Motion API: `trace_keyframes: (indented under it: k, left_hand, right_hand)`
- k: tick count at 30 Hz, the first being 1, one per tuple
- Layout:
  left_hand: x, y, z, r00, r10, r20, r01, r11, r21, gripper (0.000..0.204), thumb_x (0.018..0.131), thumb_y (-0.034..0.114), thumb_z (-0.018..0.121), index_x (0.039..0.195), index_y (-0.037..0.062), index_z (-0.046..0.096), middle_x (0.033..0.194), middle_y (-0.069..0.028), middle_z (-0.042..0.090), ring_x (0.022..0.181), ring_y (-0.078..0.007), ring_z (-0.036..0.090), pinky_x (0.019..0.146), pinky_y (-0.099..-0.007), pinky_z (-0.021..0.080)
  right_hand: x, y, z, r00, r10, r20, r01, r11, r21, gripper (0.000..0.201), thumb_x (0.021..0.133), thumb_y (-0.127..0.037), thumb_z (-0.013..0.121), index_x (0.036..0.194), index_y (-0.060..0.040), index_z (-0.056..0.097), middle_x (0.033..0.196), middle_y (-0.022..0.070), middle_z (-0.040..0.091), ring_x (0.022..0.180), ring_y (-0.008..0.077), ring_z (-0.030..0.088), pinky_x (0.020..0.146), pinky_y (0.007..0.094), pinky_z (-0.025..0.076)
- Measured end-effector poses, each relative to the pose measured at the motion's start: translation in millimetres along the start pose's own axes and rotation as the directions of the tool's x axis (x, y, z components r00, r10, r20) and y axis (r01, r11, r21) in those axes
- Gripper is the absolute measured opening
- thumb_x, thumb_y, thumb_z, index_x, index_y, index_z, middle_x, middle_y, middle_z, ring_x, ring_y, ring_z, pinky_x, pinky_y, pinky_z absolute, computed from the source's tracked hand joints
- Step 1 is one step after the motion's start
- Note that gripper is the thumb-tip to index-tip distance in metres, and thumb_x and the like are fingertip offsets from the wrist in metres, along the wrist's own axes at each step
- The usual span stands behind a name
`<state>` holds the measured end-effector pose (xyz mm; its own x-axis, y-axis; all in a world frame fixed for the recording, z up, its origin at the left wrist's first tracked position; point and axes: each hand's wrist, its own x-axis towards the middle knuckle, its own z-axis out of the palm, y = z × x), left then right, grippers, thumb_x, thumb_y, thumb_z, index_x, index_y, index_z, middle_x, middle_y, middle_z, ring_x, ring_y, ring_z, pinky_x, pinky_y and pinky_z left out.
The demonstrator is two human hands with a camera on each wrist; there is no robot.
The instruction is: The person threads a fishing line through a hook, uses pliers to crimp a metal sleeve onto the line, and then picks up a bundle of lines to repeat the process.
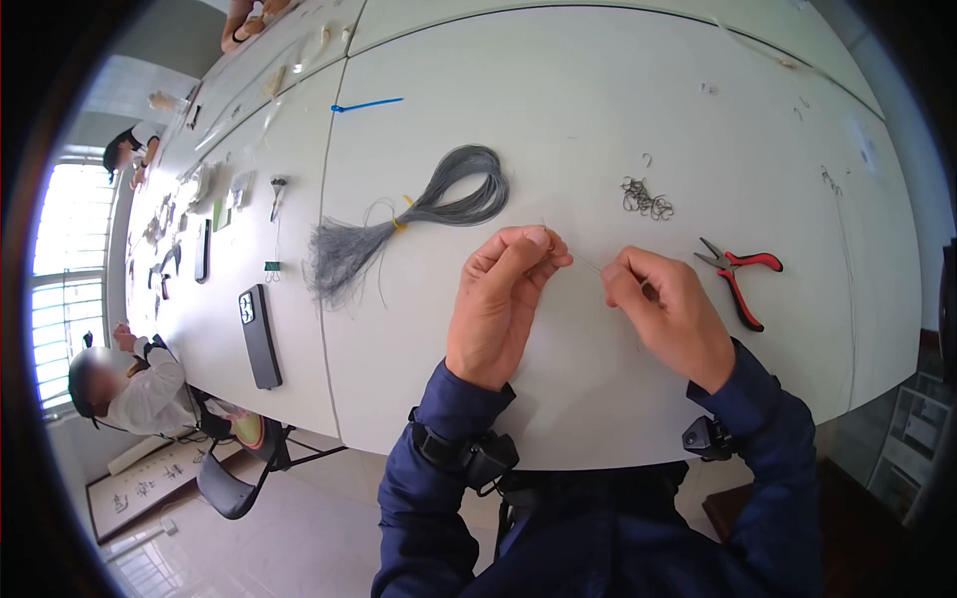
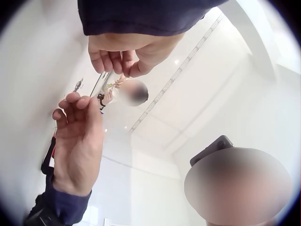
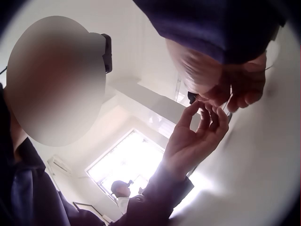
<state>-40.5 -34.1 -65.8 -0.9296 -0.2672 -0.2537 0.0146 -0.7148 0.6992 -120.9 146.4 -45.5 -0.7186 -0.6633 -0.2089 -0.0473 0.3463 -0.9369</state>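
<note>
Over the white table both hands are close together with a thin, pale line (image 1: pixel 588 264) running between them. My left hand (image 1: pixel 501 299) pinches one end of the line between thumb and forefinger; any small thing inside its fingertips is hidden. The line's other part is pinched by my right hand (image 1: pixel 663 311), its fingers curled in. Beyond the right hand lies a small pile of dark fish hooks (image 1: pixel 646 202), with a single hook (image 1: pixel 647 159) just above it. A grey bundle of line (image 1: pixel 439 199), bound with a yellow tie (image 1: pixel 401 225), lies left of the hands.
Red-handled pliers (image 1: pixel 738 274) lie right of the right hand. Left are a black phone (image 1: pixel 260 339), a binder clip (image 1: pixel 272 267) and a blue cable tie (image 1: pixel 367 105). A long loose strand (image 1: pixel 850 289) runs near the right edge. Other people sit along the table's left side.
</note>
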Motion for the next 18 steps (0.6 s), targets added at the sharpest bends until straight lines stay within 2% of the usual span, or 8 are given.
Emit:
trace_keyframes:
  k: [2, 5, 8, 11, 12, 18]
  left_hand:
    - [-0.2, -0.8, 0.0, 1.000, 0.025, 0.002, -0.025, 0.999, 0.024, 0.011, 0.097, 0.011, 0.063, 0.096, 0.0015, 0.069, 0.095, -0.0068, 0.068, 0.093, -0.0173, 0.062, 0.096, -0.0345, 0.048]
    - [-0.3, -1.7, 0.4, 0.998, 0.058, 0.017, -0.059, 0.996, 0.059, 0.011, 0.097, 0.012, 0.064, 0.096, 0.0014, 0.070, 0.095, -0.0062, 0.068, 0.094, -0.0169, 0.063, 0.097, -0.0354, 0.048]
    - [-0.7, -4.0, 0.7, 0.998, 0.061, 0.023, -0.063, 0.995, 0.075, 0.012, 0.097, 0.012, 0.065, 0.097, 0.0014, 0.070, 0.095, -0.0057, 0.069, 0.095, -0.0168, 0.064, 0.097, -0.0361, 0.049]
    - [-1.2, -6.4, 1.8, 0.998, 0.059, 0.032, -0.061, 0.994, 0.086, 0.012, 0.097, 0.013, 0.066, 0.097, 0.0014, 0.069, 0.096, -0.0055, 0.069, 0.096, -0.0172, 0.065, 0.097, -0.0365, 0.050]
    - [-1.5, -7.0, 2.1, 0.998, 0.057, 0.033, -0.059, 0.994, 0.089, 0.012, 0.097, 0.013, 0.066, 0.098, 0.0014, 0.069, 0.096, -0.0056, 0.069, 0.097, -0.0174, 0.066, 0.097, -0.0365, 0.050]
    - [-2.5, -8.6, 1.9, 0.998, 0.031, 0.060, -0.038, 0.993, 0.109, 0.015, 0.097, 0.015, 0.067, 0.099, 0.0003, 0.069, 0.098, -0.0083, 0.070, 0.097, -0.0178, 0.066, 0.098, -0.0365, 0.049]
  right_hand:
    - [-12.7, 2.7, -3.5, 0.988, -0.150, -0.038, 0.137, 0.964, -0.226, 0.020, 0.094, -0.019, 0.064, 0.094, 0.0006, 0.064, 0.089, 0.0095, 0.063, 0.083, 0.0213, 0.060, 0.075, 0.0339, 0.049]
    - [-32.3, 1.5, -25.1, 0.912, -0.381, -0.151, 0.212, 0.754, -0.622, 0.027, 0.090, -0.016, 0.068, 0.111, 0.0000, 0.066, 0.116, 0.0154, 0.063, 0.111, 0.0331, 0.057, 0.095, 0.0403, 0.047]
    - [-46.2, 9.7, -62.1, 0.922, -0.293, -0.253, 0.035, 0.714, -0.699, 0.042, 0.089, -0.016, 0.071, 0.127, -0.0018, 0.061, 0.129, 0.0170, 0.057, 0.121, 0.0359, 0.052, 0.105, 0.0426, 0.042]
    - [-57.2, 35.9, -81.6, 0.918, -0.281, -0.281, -0.082, 0.558, -0.826, 0.052, 0.087, -0.016, 0.073, 0.134, -0.0029, 0.056, 0.134, 0.0170, 0.053, 0.124, 0.0359, 0.050, 0.107, 0.0443, 0.041]
    - [-61.3, 39.8, -85.3, 0.938, -0.203, -0.282, -0.110, 0.594, -0.797, 0.061, 0.086, -0.017, 0.075, 0.141, -0.0036, 0.051, 0.137, 0.0169, 0.050, 0.127, 0.0353, 0.048, 0.108, 0.0432, 0.041]
    - [-63.0, 41.6, -82.5, 0.935, -0.214, -0.283, -0.104, 0.598, -0.795, 0.047, 0.087, -0.014, 0.070, 0.129, 0.0001, 0.054, 0.129, 0.0183, 0.052, 0.120, 0.0352, 0.051, 0.103, 0.0443, 0.043]
